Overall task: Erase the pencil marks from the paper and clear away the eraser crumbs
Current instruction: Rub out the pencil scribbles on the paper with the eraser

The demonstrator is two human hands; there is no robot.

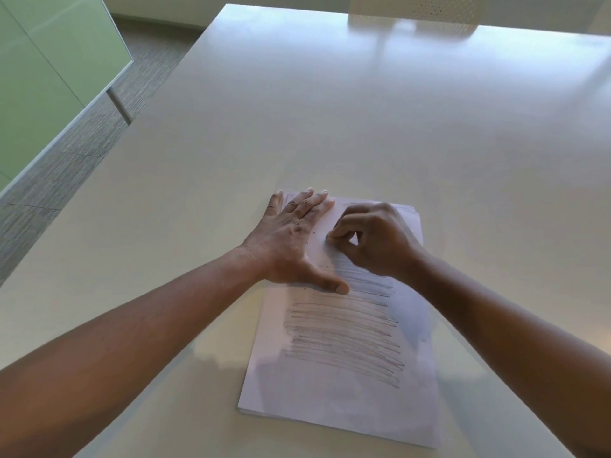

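Thin white paper sheet with grey pencil scribble, on the pale table: light, slides and creases easily. Left hand lies flat, fingers spread, pinning its top-left corner. Right hand pinches something at the scribble's upper edge, likely a hidden eraser.

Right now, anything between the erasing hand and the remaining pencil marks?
Nothing visible. The right hand sits on the paper at the top edge of the pencil marks. The left hand presses flat beside them, its thumb just touching the top lines.
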